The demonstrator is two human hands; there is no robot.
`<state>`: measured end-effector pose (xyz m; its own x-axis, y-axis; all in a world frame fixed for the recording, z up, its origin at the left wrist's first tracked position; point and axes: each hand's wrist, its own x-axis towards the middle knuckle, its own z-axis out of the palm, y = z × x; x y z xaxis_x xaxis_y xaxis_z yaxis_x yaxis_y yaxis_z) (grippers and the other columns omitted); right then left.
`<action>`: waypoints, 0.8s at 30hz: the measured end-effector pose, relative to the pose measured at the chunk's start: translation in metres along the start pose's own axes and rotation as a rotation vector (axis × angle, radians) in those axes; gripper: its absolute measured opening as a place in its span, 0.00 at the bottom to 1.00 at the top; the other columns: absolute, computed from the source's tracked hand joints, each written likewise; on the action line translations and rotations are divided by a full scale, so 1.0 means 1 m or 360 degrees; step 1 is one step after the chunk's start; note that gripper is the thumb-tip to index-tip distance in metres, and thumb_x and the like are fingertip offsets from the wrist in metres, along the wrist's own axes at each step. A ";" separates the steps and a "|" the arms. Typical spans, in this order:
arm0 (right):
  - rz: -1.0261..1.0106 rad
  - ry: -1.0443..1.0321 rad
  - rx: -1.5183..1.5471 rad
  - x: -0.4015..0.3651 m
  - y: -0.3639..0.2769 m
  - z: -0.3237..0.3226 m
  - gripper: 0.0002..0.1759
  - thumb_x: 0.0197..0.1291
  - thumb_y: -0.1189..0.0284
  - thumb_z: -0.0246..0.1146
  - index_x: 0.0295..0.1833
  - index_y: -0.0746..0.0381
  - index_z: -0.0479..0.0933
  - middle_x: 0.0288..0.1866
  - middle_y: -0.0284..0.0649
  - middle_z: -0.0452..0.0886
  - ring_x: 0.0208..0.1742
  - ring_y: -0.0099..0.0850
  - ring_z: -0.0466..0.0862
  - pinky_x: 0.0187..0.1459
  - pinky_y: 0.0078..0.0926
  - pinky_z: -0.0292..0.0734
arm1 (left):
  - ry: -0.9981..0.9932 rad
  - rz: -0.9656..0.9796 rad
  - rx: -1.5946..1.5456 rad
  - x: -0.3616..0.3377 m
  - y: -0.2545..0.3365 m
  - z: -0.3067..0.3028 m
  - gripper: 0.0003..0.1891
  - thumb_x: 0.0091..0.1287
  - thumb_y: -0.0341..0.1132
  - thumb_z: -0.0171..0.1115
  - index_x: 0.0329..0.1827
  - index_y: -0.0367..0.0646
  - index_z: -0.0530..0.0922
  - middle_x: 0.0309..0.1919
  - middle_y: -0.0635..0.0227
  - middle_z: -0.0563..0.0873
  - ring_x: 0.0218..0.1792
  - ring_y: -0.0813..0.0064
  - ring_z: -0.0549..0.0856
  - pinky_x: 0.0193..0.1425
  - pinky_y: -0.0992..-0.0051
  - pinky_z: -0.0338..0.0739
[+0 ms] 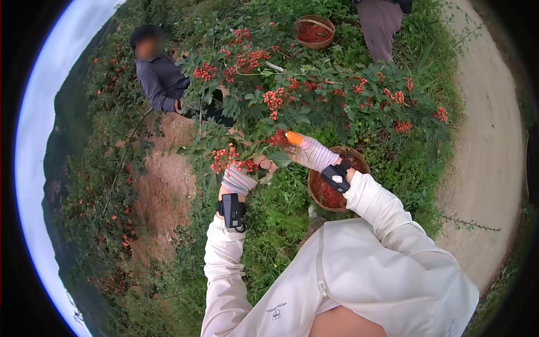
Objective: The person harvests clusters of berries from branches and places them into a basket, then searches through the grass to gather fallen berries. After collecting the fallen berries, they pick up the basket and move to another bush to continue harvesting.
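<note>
My left hand (247, 173), in a striped glove with bare fingertips, is at a leafy branch beside a cluster of red berries (225, 159); its fingers are partly hidden by leaves. To its right, my right hand (306, 150), in a striped glove with an orange fingertip cover, touches or nearly touches another red cluster (277, 138). What its fingers hold, if anything, cannot be made out. A basket (362, 159) with loose red berries stands on the grass beneath my right wrist. Black devices are strapped to both my wrists.
More berry clusters (274, 100) hang on the bush ahead. A second basket (314, 32) with red berries stands behind it. A person (157, 81) in dark clothes is at the upper left, another person's legs (379, 28) at the top. A pale path (477, 140) runs along the right.
</note>
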<state>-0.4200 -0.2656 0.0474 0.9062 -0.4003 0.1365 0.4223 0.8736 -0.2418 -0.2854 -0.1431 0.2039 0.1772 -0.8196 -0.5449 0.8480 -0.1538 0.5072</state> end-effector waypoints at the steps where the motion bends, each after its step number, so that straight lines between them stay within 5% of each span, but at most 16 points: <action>1: -0.0149 -0.0067 -0.0047 0.011 0.004 0.003 0.33 0.50 0.58 0.69 0.60 0.56 0.66 0.54 0.35 0.74 0.56 0.30 0.75 0.57 0.35 0.71 | 0.0426 0.0168 0.0200 0.002 0.001 -0.001 0.17 0.70 0.42 0.41 0.42 0.36 0.73 0.32 0.57 0.78 0.31 0.61 0.75 0.45 0.56 0.77; 2: -0.0221 0.0035 -0.0080 0.020 0.007 0.006 0.35 0.49 0.59 0.70 0.61 0.57 0.65 0.54 0.35 0.74 0.58 0.31 0.73 0.57 0.35 0.71 | -0.0122 -0.0030 0.0069 0.017 0.010 -0.036 0.17 0.70 0.42 0.41 0.46 0.36 0.72 0.37 0.57 0.78 0.32 0.62 0.76 0.41 0.55 0.78; 5: -0.0291 0.0063 -0.0205 0.045 0.016 0.008 0.34 0.49 0.61 0.70 0.60 0.58 0.66 0.54 0.35 0.73 0.57 0.32 0.74 0.54 0.35 0.73 | -0.0465 -0.0266 0.0159 0.035 0.032 -0.066 0.17 0.70 0.41 0.42 0.50 0.37 0.71 0.44 0.57 0.78 0.38 0.60 0.78 0.46 0.55 0.77; 6: -0.0336 0.0208 -0.0287 0.059 0.022 0.009 0.30 0.50 0.62 0.69 0.57 0.60 0.67 0.52 0.35 0.75 0.52 0.30 0.77 0.49 0.35 0.77 | -0.0066 -0.0037 0.0447 0.035 0.029 -0.065 0.17 0.67 0.47 0.43 0.41 0.43 0.75 0.33 0.65 0.81 0.36 0.63 0.78 0.37 0.55 0.80; 8: -0.0398 0.0342 -0.0431 0.066 0.027 0.000 0.32 0.47 0.64 0.71 0.56 0.63 0.66 0.51 0.39 0.74 0.50 0.33 0.77 0.50 0.37 0.78 | 0.0026 -0.0034 0.0456 0.039 0.036 -0.073 0.16 0.65 0.47 0.45 0.37 0.43 0.75 0.30 0.66 0.80 0.34 0.65 0.77 0.37 0.57 0.79; 11: -0.0486 0.0473 -0.0544 0.060 0.031 0.003 0.33 0.46 0.68 0.71 0.55 0.68 0.64 0.48 0.43 0.75 0.46 0.35 0.79 0.48 0.38 0.80 | -0.0403 0.0689 0.2003 0.058 0.044 -0.100 0.14 0.61 0.45 0.49 0.28 0.43 0.72 0.22 0.71 0.73 0.27 0.69 0.71 0.39 0.62 0.74; 13: -0.0488 0.0488 -0.0631 0.061 0.037 -0.001 0.31 0.49 0.69 0.69 0.56 0.69 0.64 0.49 0.44 0.75 0.45 0.35 0.80 0.48 0.38 0.80 | 0.0022 -0.0319 0.0130 0.043 0.056 -0.083 0.13 0.59 0.44 0.51 0.25 0.45 0.69 0.19 0.73 0.65 0.24 0.72 0.66 0.42 0.64 0.70; 15: -0.0494 0.0494 -0.0633 0.057 0.045 0.000 0.29 0.50 0.64 0.69 0.54 0.64 0.68 0.48 0.39 0.76 0.47 0.31 0.78 0.46 0.34 0.78 | 0.0064 -0.0460 0.0252 0.042 0.071 -0.094 0.11 0.59 0.42 0.51 0.25 0.45 0.70 0.19 0.74 0.65 0.24 0.72 0.66 0.42 0.64 0.69; 17: -0.0588 -0.0020 -0.0298 0.053 0.050 -0.002 0.30 0.49 0.63 0.70 0.55 0.65 0.67 0.50 0.43 0.76 0.53 0.34 0.77 0.51 0.37 0.76 | 0.0156 -0.0375 0.0148 0.023 0.071 -0.073 0.10 0.60 0.41 0.50 0.25 0.46 0.70 0.19 0.73 0.68 0.21 0.71 0.66 0.41 0.67 0.70; 24: -0.0215 0.0034 -0.0173 0.056 0.036 -0.017 0.27 0.51 0.66 0.68 0.54 0.67 0.67 0.53 0.46 0.73 0.55 0.44 0.75 0.56 0.49 0.72 | -0.0328 -0.0682 -0.0065 0.034 0.088 -0.092 0.17 0.63 0.41 0.46 0.15 0.47 0.66 0.12 0.70 0.68 0.18 0.69 0.67 0.40 0.71 0.69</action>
<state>-0.3534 -0.2613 0.0303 0.8409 -0.5187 0.1545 0.5390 0.7770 -0.3252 -0.1585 -0.1339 0.1687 -0.2921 -0.7801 -0.5533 0.8426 -0.4836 0.2370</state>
